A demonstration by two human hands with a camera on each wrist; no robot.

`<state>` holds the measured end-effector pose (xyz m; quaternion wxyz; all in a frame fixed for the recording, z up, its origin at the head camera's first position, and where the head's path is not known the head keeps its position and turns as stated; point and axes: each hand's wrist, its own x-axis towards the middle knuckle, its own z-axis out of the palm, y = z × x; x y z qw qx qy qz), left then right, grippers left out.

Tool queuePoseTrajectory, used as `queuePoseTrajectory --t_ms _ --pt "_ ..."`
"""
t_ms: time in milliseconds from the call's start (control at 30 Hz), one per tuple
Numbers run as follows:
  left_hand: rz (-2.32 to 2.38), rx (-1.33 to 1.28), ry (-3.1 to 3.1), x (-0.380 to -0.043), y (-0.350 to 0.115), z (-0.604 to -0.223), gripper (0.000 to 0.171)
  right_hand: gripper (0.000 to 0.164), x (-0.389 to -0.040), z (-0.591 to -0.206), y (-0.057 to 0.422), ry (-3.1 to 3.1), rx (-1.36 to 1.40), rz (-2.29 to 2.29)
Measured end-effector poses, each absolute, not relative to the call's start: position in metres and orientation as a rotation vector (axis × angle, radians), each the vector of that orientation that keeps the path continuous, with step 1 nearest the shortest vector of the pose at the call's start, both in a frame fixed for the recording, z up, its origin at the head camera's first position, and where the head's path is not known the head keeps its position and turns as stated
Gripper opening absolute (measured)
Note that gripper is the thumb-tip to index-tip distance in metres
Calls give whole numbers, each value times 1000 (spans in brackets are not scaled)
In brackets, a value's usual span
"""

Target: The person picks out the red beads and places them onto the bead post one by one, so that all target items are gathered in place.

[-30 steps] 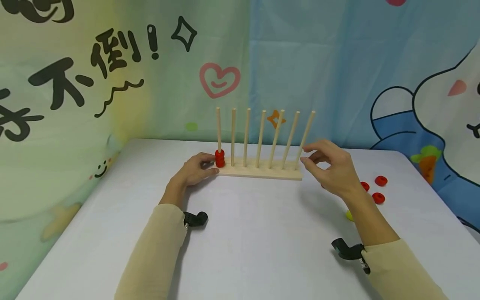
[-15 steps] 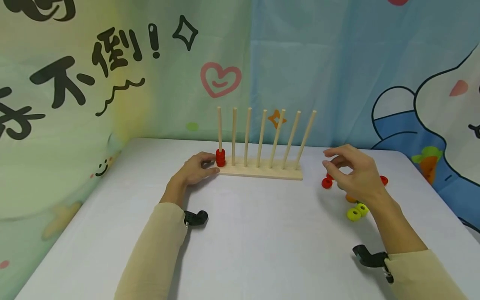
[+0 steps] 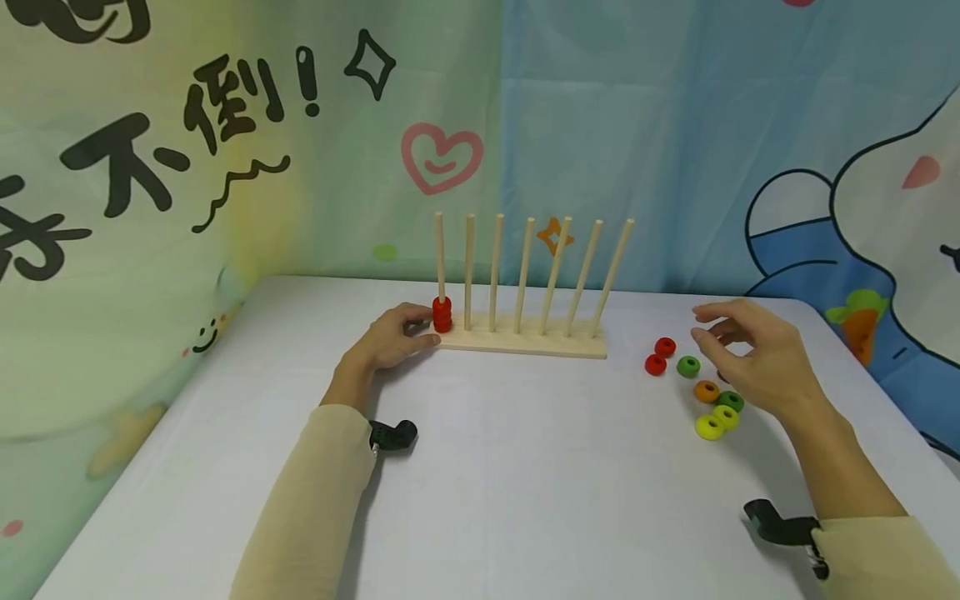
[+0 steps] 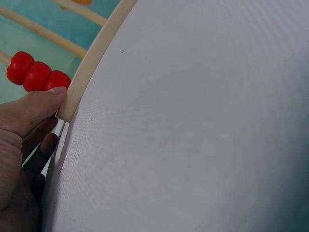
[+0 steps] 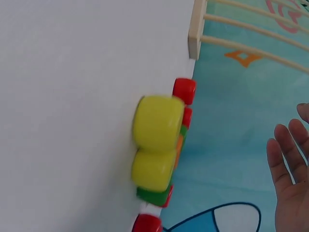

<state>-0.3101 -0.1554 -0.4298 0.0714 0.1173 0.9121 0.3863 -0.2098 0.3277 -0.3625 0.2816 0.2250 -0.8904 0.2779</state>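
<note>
A wooden peg stand (image 3: 517, 340) with several upright pegs stands at the back of the white table. Three red beads (image 4: 37, 73) are stacked on its leftmost peg. My left hand (image 3: 386, 337) grips the left end of the base, the thumb lying beside the lowest bead and the fingers around the end. To the right of the stand, my right hand (image 3: 765, 358) hovers with loosely bent fingers and nothing between them. Under and left of it lie loose beads: red (image 3: 656, 365), green (image 3: 688, 367), orange (image 3: 707, 392) and yellow (image 3: 710, 427). The hand partly hides another bead.
A printed cloth backdrop (image 3: 592, 125) hangs right behind the table's far edge. The white table (image 3: 525, 483) stretches toward me between both forearms. A small black camera mount (image 3: 783, 525) sticks out from the right wrist, and another camera mount (image 3: 393, 435) from the left.
My right hand has moved rightward from the rightmost peg to over the loose beads, uncovering several of them. The left hand keeps its grip on the stand's end.
</note>
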Motion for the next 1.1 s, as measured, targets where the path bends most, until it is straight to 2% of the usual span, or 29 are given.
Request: queuePoseTrajectory --t_ms 700,1100 --pt "1146 387 2759 -310 -156 -430 53 38 -191 -381 370 -2511 404 705" --pt "1144 393 2767 -311 -157 -431 53 46 -186 -389 392 -2661 320 700"
